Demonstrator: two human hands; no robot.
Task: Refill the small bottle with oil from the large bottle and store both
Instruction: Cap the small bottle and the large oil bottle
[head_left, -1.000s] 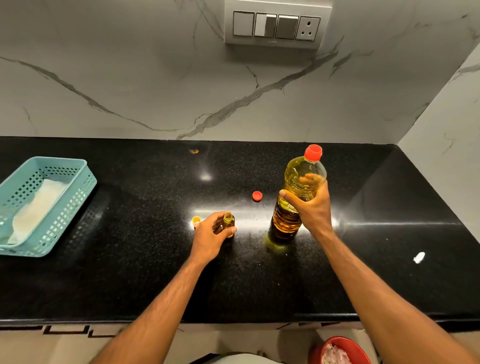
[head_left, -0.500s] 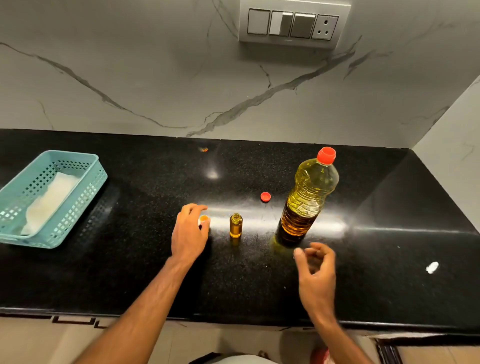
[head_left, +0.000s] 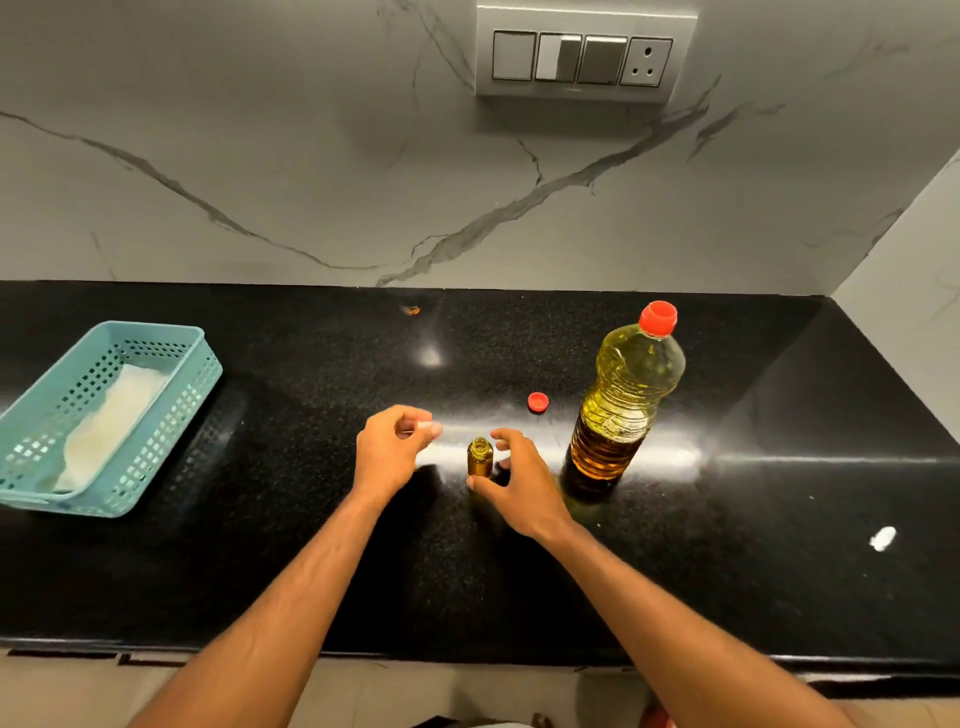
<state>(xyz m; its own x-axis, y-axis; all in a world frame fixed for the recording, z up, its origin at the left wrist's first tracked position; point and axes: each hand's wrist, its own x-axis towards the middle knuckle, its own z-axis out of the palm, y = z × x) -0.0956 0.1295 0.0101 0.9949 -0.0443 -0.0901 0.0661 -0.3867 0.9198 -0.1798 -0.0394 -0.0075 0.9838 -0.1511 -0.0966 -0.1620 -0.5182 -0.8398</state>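
1. Amber small bottle (head_left: 480, 457) stands upright and uncapped on the black counter (head_left: 311, 545), between both hands.
2. Right hand (head_left: 511, 480), fingers spread around it, is nearer, thumb near its base.
3. Left hand (head_left: 390, 449) pinches something small, blurred, probably its cap.
4. Capped large oil bottle (head_left: 623, 402) stands just right.

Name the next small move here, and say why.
Probably the right hand should grip the small bottle to steady it: its mouth is open, oil fills it, and the left hand pinches a small pale piece, apparently its stopper, beside it.
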